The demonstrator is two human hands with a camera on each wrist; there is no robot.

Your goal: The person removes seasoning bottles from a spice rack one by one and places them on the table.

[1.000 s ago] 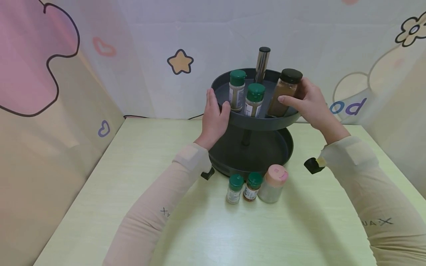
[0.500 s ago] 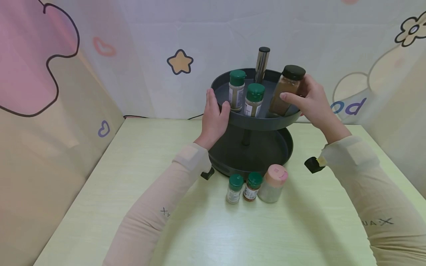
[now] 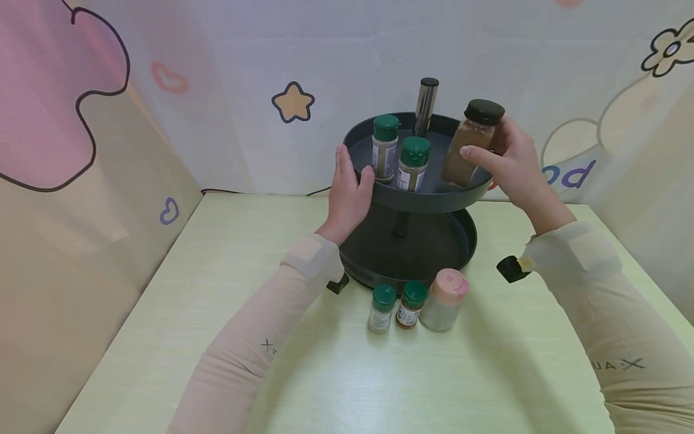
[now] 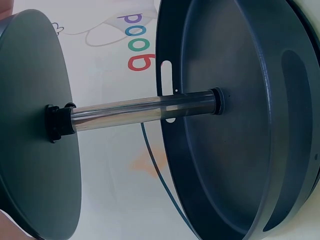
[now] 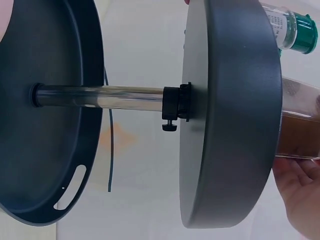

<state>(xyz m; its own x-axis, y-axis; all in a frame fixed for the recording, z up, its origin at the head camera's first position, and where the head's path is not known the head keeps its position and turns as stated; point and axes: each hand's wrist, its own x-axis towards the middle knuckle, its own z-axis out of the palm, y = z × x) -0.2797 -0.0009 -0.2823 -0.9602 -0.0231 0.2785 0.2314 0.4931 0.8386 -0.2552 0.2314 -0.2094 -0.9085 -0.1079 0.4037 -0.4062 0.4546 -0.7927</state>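
My right hand (image 3: pixel 512 161) grips a clear jar of brown powder with a black lid (image 3: pixel 473 144), tilted over the right side of the upper tray. In the right wrist view the jar (image 5: pixel 299 122) shows partly behind that tray's wall, my fingers (image 5: pixel 295 187) beside it. My left hand (image 3: pixel 349 196) holds the left rim of the upper tray (image 3: pixel 428 202), thumb over the edge. Two green-capped spice bottles, a rear one (image 3: pixel 385 147) and a front one (image 3: pixel 413 166), stand upright in this tray. The left wrist view shows the pole (image 4: pixel 145 111) between both tiers.
The dark lower tray (image 3: pixel 403 259) holds nothing visible. In front of it on the table (image 3: pixel 228 337) stand two small green-capped bottles, one pale (image 3: pixel 382 308) and one reddish (image 3: pixel 411 305), beside a pink-lidded jar (image 3: pixel 444 301). A patterned cloth (image 3: pixel 228 108) hangs behind.
My right hand has raised the black-lidded jar slightly and moved it a little to the right within the upper tray. My left hand has stayed at the rim.
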